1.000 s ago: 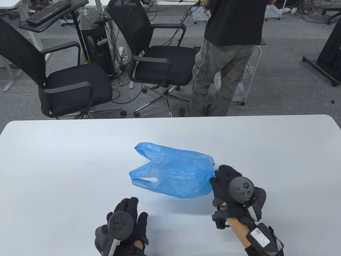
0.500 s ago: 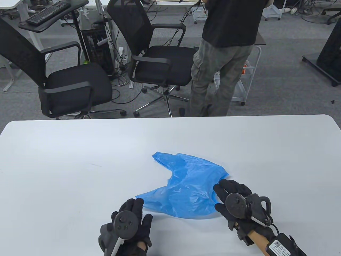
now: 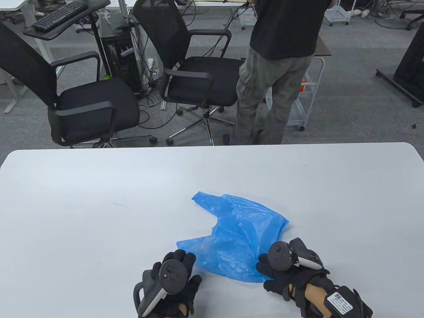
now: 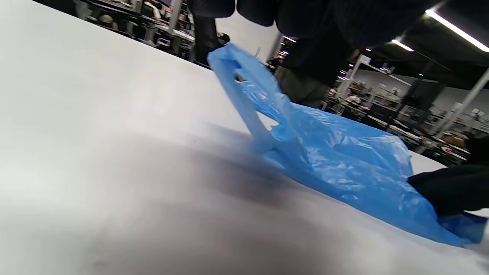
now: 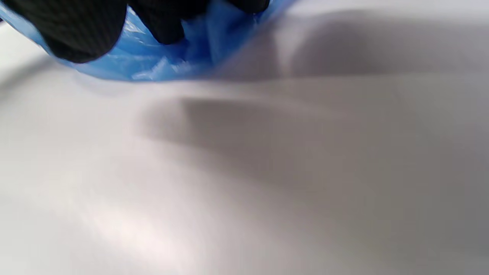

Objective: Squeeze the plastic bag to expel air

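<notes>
A crumpled blue plastic bag (image 3: 238, 237) lies on the white table (image 3: 99, 205), its two handles pointing left and away. My right hand (image 3: 266, 266) grips the bag's near right corner. In the right wrist view its fingers (image 5: 80, 34) press into the blue film (image 5: 153, 67). My left hand (image 3: 184, 261) lies open, palm down, at the near left edge of the bag, by the near handle. In the left wrist view the bag (image 4: 336, 164) rises off the table, a handle loop held up in the air, and the left fingers (image 4: 263, 11) hang above it without holding it.
The table's far edge (image 3: 212, 145) borders an office floor. Two black office chairs (image 3: 96, 106) and a standing person (image 3: 278, 66) are beyond it. Nothing else lies on the table.
The right hand brought the bag down from the air and toward me, then rotated at its near right corner. The left hand moved right to the bag's near edge. The bag looks flatter.
</notes>
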